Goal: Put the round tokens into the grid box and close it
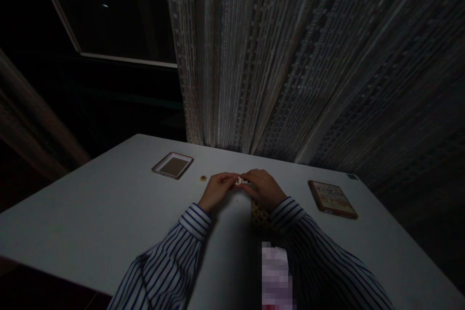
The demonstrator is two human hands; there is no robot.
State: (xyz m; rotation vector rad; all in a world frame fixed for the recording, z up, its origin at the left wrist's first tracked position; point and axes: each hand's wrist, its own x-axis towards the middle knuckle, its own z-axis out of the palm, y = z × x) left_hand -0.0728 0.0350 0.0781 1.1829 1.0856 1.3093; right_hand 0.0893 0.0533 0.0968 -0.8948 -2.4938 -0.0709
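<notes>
The room is dim. Both my hands meet over the middle of a white table (90,223). My left hand (217,190) and my right hand (262,188) pinch a small round pale piece (239,180) between their fingertips. A second small round disc (203,178) lies on the table just left of my left hand. Under my right wrist sits a small woven basket-like thing (258,218), partly hidden by the striped sleeve.
An open shallow box tray (172,165) lies at the back left of the table. A flat box lid with a printed picture (332,198) lies to the right. A patterned curtain (290,58) hangs behind the table, with a dark window (109,14) to its left.
</notes>
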